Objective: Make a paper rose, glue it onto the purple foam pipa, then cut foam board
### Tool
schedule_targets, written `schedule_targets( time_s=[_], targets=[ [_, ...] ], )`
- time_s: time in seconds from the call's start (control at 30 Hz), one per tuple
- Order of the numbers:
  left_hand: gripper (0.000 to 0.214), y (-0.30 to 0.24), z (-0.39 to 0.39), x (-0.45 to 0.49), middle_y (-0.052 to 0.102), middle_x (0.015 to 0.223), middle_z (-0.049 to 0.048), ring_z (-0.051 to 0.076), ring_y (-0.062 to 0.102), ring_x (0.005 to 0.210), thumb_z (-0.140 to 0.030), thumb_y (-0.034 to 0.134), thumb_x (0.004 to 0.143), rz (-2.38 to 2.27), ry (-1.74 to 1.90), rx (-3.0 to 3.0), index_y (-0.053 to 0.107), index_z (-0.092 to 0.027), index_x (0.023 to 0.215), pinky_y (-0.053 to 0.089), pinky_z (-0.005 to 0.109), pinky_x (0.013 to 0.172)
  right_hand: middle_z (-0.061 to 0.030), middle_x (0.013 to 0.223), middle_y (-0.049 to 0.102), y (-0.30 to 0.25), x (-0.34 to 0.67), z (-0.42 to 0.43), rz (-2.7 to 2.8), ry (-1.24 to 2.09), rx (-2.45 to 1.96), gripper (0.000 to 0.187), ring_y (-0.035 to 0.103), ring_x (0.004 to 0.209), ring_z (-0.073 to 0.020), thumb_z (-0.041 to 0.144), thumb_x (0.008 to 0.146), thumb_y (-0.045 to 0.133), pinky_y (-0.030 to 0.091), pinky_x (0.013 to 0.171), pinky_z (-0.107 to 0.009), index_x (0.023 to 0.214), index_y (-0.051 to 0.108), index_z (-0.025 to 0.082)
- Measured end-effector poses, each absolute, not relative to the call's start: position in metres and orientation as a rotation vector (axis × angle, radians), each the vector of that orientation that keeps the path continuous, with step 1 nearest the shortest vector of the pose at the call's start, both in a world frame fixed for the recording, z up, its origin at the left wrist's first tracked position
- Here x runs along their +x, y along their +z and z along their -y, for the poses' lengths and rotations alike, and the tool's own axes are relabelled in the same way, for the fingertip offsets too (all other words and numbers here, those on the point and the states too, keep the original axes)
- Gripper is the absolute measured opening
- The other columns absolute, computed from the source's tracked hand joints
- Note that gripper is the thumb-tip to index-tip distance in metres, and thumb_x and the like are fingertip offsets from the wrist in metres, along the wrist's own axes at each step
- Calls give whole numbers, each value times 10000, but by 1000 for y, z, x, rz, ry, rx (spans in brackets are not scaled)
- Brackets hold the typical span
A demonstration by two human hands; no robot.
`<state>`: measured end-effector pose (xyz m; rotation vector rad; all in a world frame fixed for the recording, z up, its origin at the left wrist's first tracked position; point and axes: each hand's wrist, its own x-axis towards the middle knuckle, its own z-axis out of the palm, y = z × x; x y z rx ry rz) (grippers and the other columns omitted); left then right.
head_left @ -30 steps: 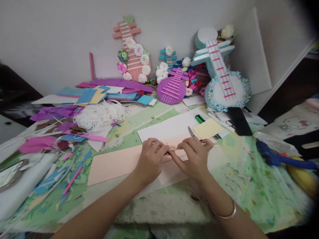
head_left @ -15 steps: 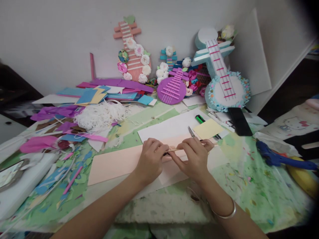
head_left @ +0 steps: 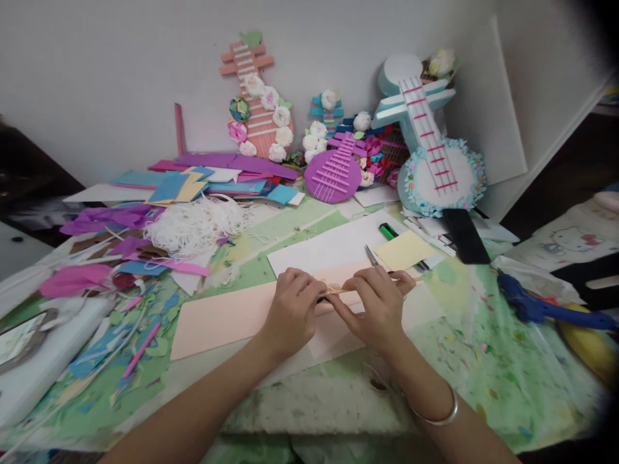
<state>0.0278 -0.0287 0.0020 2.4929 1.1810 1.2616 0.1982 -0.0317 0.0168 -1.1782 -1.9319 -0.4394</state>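
Observation:
My left hand (head_left: 293, 311) and my right hand (head_left: 378, 303) meet over a long peach foam sheet (head_left: 217, 320) lying on the green table. Both are closed in a pinch on a thin wooden stick (head_left: 344, 289) that runs between them, level with the sheet's top edge. The left fingers also cover something dark at the stick's left end that I cannot make out. A silver bangle (head_left: 438, 412) circles my right wrist.
A white sheet (head_left: 333, 245), yellow card (head_left: 403, 249), green marker (head_left: 387, 231) and scissors (head_left: 371, 256) lie just behind the hands. Foam guitars (head_left: 435, 161) stand at the wall. A phone (head_left: 465, 234), blue glue gun (head_left: 532, 306), white string pile (head_left: 193, 225) and foam scraps (head_left: 120, 258) surround.
Almost nothing: my left thumb and fingers have shifted slightly along the stick; both hands stay over the peach sheet.

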Motion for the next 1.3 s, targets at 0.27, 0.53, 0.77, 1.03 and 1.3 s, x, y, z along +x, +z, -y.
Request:
schedule_targets(
  time_s=[0.27,0.53,0.77,1.03,1.3],
  targets=[
    [171,2,28,27,595,805,67,212,458,832,-64,426,881,-1156,1293,2484,557,-171,858,401,385,755,11,665,597,17,198,31,1921,-439,-1168,248,508,648,-143,359,796,678,229,775,-357,684,540,186],
    [190,4,29,27,588,779,59,212,464,825,-42,427,863,-1148,1305,2466,557,-177,827,404,375,742,15,665,594,18,197,32,1921,-439,-1160,254,508,644,-142,364,796,680,233,763,-354,688,535,185],
    [186,1,27,25,599,774,50,208,476,830,-29,446,839,-1090,1363,2405,558,-177,830,412,379,747,11,676,600,15,198,32,1936,-424,-1183,250,512,655,-142,373,801,671,231,791,-360,690,545,189],
    [186,4,23,23,629,757,46,204,525,806,-40,465,836,-1006,1407,2388,581,-185,832,425,383,729,13,665,597,18,198,32,1940,-450,-1166,263,514,649,-144,379,808,669,236,770,-362,689,542,183],
    [210,8,22,22,638,704,34,196,527,771,-42,472,843,-1007,1411,2358,613,-189,789,427,371,707,23,662,576,16,199,30,1955,-461,-1159,243,499,652,-137,368,823,647,227,783,-356,700,538,189]
  ],
)
